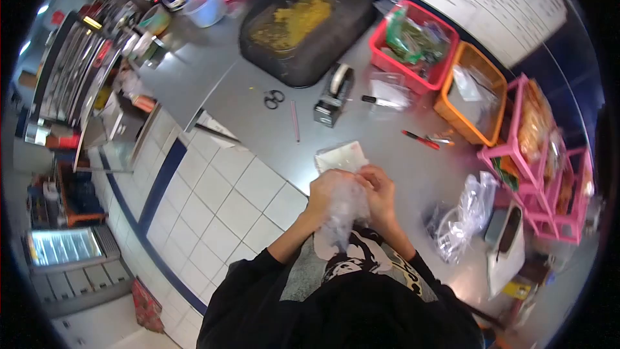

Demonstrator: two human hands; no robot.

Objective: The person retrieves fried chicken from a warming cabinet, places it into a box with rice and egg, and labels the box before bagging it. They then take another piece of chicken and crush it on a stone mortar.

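One steel counter (361, 155), tiled floor (219, 200).

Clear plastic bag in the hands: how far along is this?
Done: hard to tell; one flat packet lies on the counter ahead. In hand: left hand and right hand grip the clear plastic bag. Left: more bags piled at right, tape dispenser untouched.

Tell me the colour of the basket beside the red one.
Orange plastic basket, clearest in the head view.

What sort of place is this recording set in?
Probably a small food shop's packing counter: a steel counter with a tray of yellow food, a tape dispenser, and pink racks of bagged snacks.
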